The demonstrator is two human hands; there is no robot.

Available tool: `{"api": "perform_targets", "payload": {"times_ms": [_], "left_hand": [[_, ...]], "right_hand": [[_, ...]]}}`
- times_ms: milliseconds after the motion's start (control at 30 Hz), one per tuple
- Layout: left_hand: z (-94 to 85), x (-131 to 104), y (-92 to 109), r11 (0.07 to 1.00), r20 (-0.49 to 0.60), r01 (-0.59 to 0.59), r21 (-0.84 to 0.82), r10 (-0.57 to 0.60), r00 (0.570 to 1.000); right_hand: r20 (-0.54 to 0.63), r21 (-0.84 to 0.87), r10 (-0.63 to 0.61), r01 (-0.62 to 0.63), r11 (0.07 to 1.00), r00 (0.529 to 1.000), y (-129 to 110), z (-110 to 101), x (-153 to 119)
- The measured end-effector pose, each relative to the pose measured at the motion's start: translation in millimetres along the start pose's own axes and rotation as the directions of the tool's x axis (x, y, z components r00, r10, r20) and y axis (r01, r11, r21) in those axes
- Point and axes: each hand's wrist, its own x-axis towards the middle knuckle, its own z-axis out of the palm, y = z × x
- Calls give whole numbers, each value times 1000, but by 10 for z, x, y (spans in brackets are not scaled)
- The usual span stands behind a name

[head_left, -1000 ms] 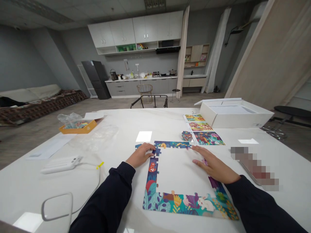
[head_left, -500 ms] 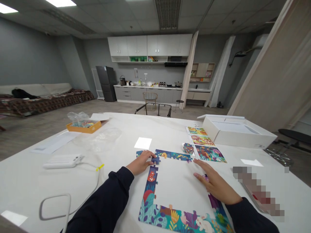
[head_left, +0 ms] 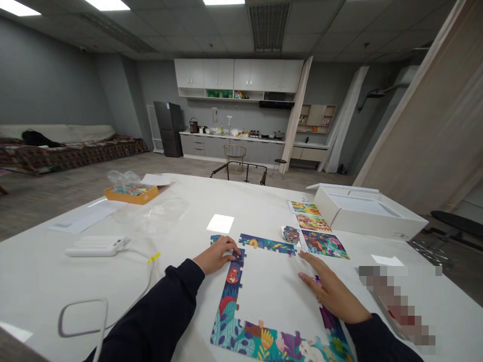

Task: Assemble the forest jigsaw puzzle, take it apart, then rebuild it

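A puzzle frame (head_left: 226, 304) of joined colourful pieces lies on the white table, its middle bare. My left hand (head_left: 219, 255) is at its upper left corner, thumb and fingers closed on a dark blue puzzle piece (head_left: 237, 255) at the top of the left side. My right hand (head_left: 334, 291) rests over the right side, fingers spread, holding nothing. The top strip (head_left: 267, 243) lies between my hands, with a gap at its left end. A stack of loose pieces (head_left: 291, 234) sits just beyond the strip.
Picture sheets (head_left: 325, 244) lie behind the right side, near a white box (head_left: 370, 211). At left are a power bank (head_left: 97, 246) with a cable, clear plastic and an orange tray (head_left: 132, 195) of pieces. A partly pixelated flat object (head_left: 396, 306) lies at the right.
The piece under my left hand has moved down and now sits against the top of the left side. My right hand has barely moved. The view has tilted slightly.
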Motion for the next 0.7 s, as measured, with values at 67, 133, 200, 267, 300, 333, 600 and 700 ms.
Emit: {"api": "perform_targets", "payload": {"times_ms": [67, 133, 200, 267, 300, 333, 600, 700], "left_hand": [[-6, 1, 28, 1000, 2, -1, 9, 1, 1000], [-11, 1, 50, 1000, 4, -4, 19, 4, 1000], [-12, 2, 64, 1000, 5, -9, 28, 8, 1000], [-8, 4, 69, 999, 7, -17, 37, 17, 1000], [-5, 5, 70, 999, 6, -21, 42, 21, 1000], [-2, 7, 69, 999, 4, -25, 46, 25, 1000], [13, 7, 57, 997, -26, -49, 65, 51, 998], [37, 9, 66, 996, -57, -59, 68, 63, 996]], "right_hand": [[3, 1, -5, 5, 1000, 1000, -1, 1, -1], [0, 3, -10, 10, 1000, 1000, 4, 4, -3], [-2, 4, -10, 10, 1000, 1000, 10, 10, -5], [-7, 3, -9, 9, 1000, 1000, 16, 14, -9], [-9, 2, -8, 8, 1000, 1000, 18, 15, -10], [-10, 1, -8, 8, 1000, 1000, 19, 15, -12], [-3, 2, -3, 3, 1000, 1000, 37, 17, -13], [-7, -1, -5, 5, 1000, 1000, 56, 31, -12]]}}
